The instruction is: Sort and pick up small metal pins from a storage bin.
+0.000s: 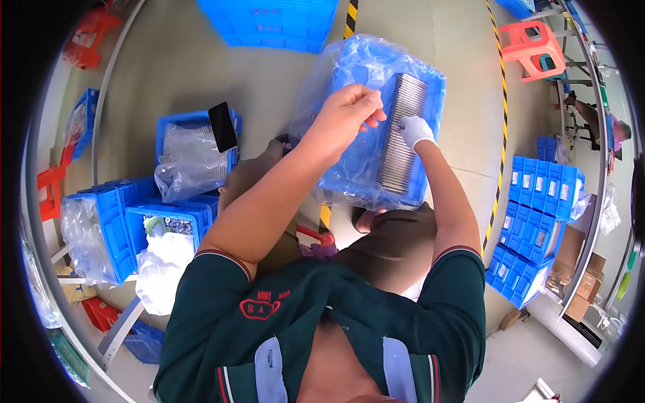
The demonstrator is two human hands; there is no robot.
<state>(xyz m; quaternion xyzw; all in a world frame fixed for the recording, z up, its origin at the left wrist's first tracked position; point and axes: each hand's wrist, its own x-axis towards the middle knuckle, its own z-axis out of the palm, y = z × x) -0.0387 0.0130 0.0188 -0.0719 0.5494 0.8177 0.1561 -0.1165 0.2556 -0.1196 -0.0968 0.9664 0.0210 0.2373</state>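
Head view. Blue bin [435, 101], liner [346, 176] inside. Row [396, 161] of thin metal pieces stands along the bin's right side; judged progress: one row in place, room to its left unfilled. Long axis runs near to far, far end leaning slightly right; pieces lie crosswise. Left hand [347, 115] above liner, fingers curled, grip cannot be told. Gloved right hand [416, 131] at row, fingers bent; clamping perhaps, too small to tell.

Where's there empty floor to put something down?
Bare floor shows between the phone and the big crate, and between the lined bin and the right striped tape. It's crowded among the left bins and at the metal parts by the right hand.
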